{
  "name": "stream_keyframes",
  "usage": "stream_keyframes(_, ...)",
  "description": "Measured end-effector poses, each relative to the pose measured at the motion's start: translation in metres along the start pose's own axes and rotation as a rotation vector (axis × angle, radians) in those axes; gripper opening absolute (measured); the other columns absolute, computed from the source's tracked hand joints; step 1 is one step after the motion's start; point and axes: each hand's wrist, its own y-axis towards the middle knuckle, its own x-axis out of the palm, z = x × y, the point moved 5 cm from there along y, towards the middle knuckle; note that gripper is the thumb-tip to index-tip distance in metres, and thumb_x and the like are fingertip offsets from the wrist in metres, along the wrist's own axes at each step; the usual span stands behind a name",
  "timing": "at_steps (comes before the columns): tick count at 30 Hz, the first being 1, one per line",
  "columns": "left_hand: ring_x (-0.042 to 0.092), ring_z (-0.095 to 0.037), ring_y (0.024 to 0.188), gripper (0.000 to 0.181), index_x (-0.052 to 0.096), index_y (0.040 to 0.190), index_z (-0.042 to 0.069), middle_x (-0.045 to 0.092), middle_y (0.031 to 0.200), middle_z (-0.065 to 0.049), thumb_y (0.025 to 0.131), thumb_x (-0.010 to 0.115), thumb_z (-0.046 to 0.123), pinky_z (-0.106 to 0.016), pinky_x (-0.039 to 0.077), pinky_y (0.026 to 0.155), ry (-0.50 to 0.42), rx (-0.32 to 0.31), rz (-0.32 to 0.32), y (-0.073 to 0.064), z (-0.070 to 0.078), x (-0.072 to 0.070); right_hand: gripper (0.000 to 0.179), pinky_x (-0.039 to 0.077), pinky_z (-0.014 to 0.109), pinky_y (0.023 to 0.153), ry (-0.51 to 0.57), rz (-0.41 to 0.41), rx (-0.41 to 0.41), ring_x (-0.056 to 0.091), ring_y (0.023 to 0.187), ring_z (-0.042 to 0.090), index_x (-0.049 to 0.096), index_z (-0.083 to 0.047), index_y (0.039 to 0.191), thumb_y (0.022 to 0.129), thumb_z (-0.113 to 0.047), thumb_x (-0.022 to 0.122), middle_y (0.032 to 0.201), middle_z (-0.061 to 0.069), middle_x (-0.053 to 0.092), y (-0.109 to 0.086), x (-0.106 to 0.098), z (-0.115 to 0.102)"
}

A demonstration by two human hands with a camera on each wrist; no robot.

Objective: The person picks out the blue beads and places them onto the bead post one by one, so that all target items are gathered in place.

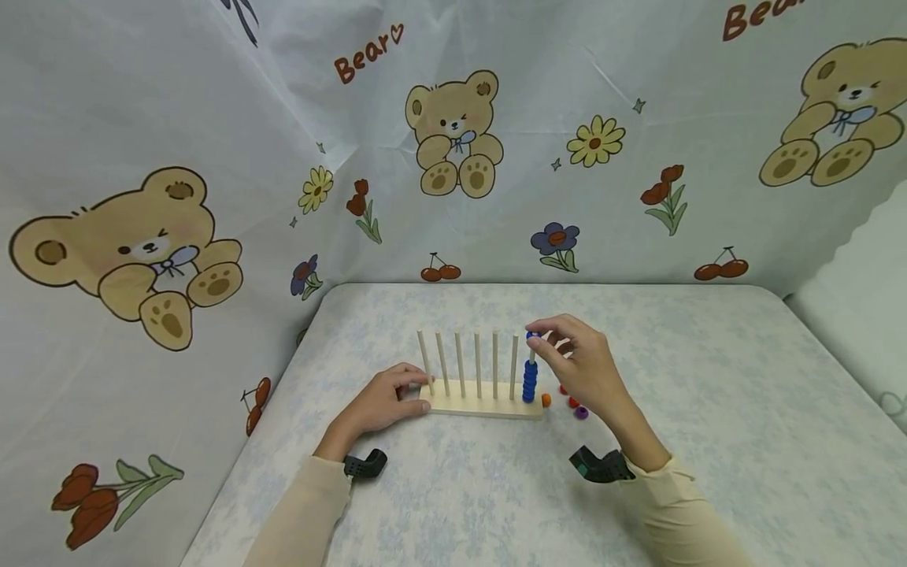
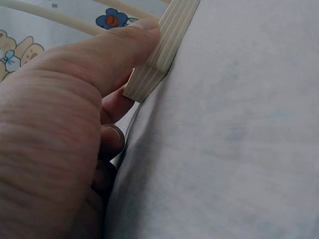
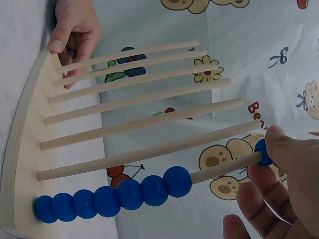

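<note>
A pale wooden board (image 1: 482, 404) with a row of upright pegs lies on the table. My left hand (image 1: 388, 398) grips its left end, thumb on the near edge; the left wrist view shows the thumb (image 2: 139, 40) on the layered edge. The rightmost peg carries a stack of blue beads (image 3: 106, 200) at its foot. At that peg's tip my right hand (image 1: 583, 361) pinches another blue bead (image 3: 263, 152) between thumb and forefinger, with the peg end at the bead. The other pegs (image 3: 149, 149) are bare.
Beside the board's right end lie an orange bead (image 1: 546, 400), a purple bead (image 1: 582, 412) and red beads (image 1: 573, 402), partly hidden by the right hand. A bear-printed cloth (image 1: 453, 236) hangs behind the patterned table (image 1: 460, 504).
</note>
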Motion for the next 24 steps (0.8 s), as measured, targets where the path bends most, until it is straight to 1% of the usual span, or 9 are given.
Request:
stream_keyframes(3, 0.051, -0.014, 0.081, 0.042, 0.066, 0.122, 0.044, 0.059, 0.119, 0.021, 0.082, 0.079, 0.053, -0.029, 0.046, 0.071, 0.001, -0.003, 0.001, 0.001, 0.000, -0.001, 0.017, 0.054, 0.023, 0.069, 0.003, -0.009, 0.005, 0.057, 0.082, 0.005, 0.074, -0.013, 0.111, 0.094, -0.015, 0.072, 0.102, -0.002, 0.071, 0.001, 0.000, 0.001)
stream_keyframes(5, 0.052, -0.014, 0.081, 0.042, 0.066, 0.122, 0.044, 0.059, 0.119, 0.021, 0.082, 0.079, 0.052, -0.029, 0.046, 0.071, 0.002, -0.006, 0.001, 0.001, -0.001, -0.001, 0.018, 0.056, 0.026, 0.070, 0.005, -0.022, 0.010, 0.059, 0.083, 0.007, 0.074, -0.013, 0.112, 0.094, -0.015, 0.071, 0.103, -0.002, 0.071, 0.000, 0.000, 0.002)
stream_keyframes(8, 0.052, -0.014, 0.081, 0.041, 0.067, 0.121, 0.044, 0.060, 0.117, 0.020, 0.083, 0.079, 0.052, -0.029, 0.046, 0.070, 0.003, -0.007, -0.003, 0.000, -0.001, -0.001, 0.022, 0.057, 0.036, 0.077, -0.009, -0.057, 0.025, 0.062, 0.092, 0.014, 0.072, -0.013, 0.116, 0.095, -0.018, 0.071, 0.110, 0.000, 0.070, -0.001, -0.001, 0.002)
stream_keyframes(11, 0.052, -0.014, 0.080, 0.041, 0.067, 0.121, 0.043, 0.060, 0.115, 0.018, 0.083, 0.079, 0.051, -0.029, 0.046, 0.070, -0.005, -0.006, -0.008, 0.001, 0.000, 0.003, 0.029, 0.056, 0.047, 0.086, -0.035, -0.090, 0.050, 0.063, 0.103, 0.021, 0.069, -0.013, 0.123, 0.095, -0.022, 0.071, 0.119, 0.004, 0.068, -0.001, -0.008, 0.004)
stream_keyframes(14, 0.052, -0.014, 0.081, 0.041, 0.067, 0.122, 0.042, 0.060, 0.116, 0.018, 0.084, 0.078, 0.051, -0.029, 0.046, 0.070, -0.013, -0.006, -0.016, 0.001, -0.001, 0.007, 0.034, 0.052, 0.053, 0.093, -0.053, -0.090, 0.077, 0.061, 0.112, 0.027, 0.066, -0.012, 0.128, 0.096, -0.023, 0.070, 0.125, 0.008, 0.065, -0.003, -0.018, 0.008)
stream_keyframes(17, 0.052, -0.013, 0.081, 0.042, 0.066, 0.123, 0.042, 0.060, 0.117, 0.019, 0.085, 0.076, 0.054, -0.029, 0.047, 0.070, -0.014, -0.007, -0.032, 0.004, -0.005, 0.005, 0.040, 0.047, 0.059, 0.098, -0.080, -0.057, 0.106, 0.057, 0.123, 0.033, 0.061, -0.012, 0.135, 0.098, -0.024, 0.067, 0.134, 0.012, 0.061, -0.003, -0.027, 0.015)
stream_keyframes(19, 0.053, -0.013, 0.082, 0.042, 0.066, 0.124, 0.041, 0.060, 0.118, 0.019, 0.086, 0.075, 0.054, -0.029, 0.047, 0.070, -0.023, -0.002, -0.032, 0.009, -0.007, 0.001, 0.047, 0.041, 0.063, 0.103, -0.110, -0.050, 0.125, 0.050, 0.132, 0.038, 0.055, -0.012, 0.142, 0.099, -0.027, 0.065, 0.142, 0.015, 0.055, -0.002, -0.033, 0.022)
stream_keyframes(22, 0.053, -0.015, 0.084, 0.043, 0.066, 0.127, 0.038, 0.061, 0.119, 0.015, 0.088, 0.073, 0.053, -0.031, 0.046, 0.072, -0.041, 0.005, -0.014, 0.017, -0.010, -0.012, 0.059, 0.032, 0.068, 0.109, -0.162, -0.096, 0.155, 0.037, 0.142, 0.043, 0.040, -0.012, 0.153, 0.101, -0.030, 0.062, 0.154, 0.020, 0.040, 0.002, -0.039, 0.037)
stream_keyframes(24, 0.054, -0.017, 0.088, 0.042, 0.066, 0.129, 0.037, 0.060, 0.121, 0.013, 0.089, 0.072, 0.050, -0.034, 0.048, 0.074, -0.029, 0.005, 0.022, 0.022, -0.011, -0.024, 0.067, 0.030, 0.070, 0.109, -0.259, -0.139, 0.149, 0.032, 0.144, 0.046, 0.033, -0.012, 0.156, 0.100, -0.033, 0.063, 0.158, 0.023, 0.032, 0.005, -0.040, 0.049)
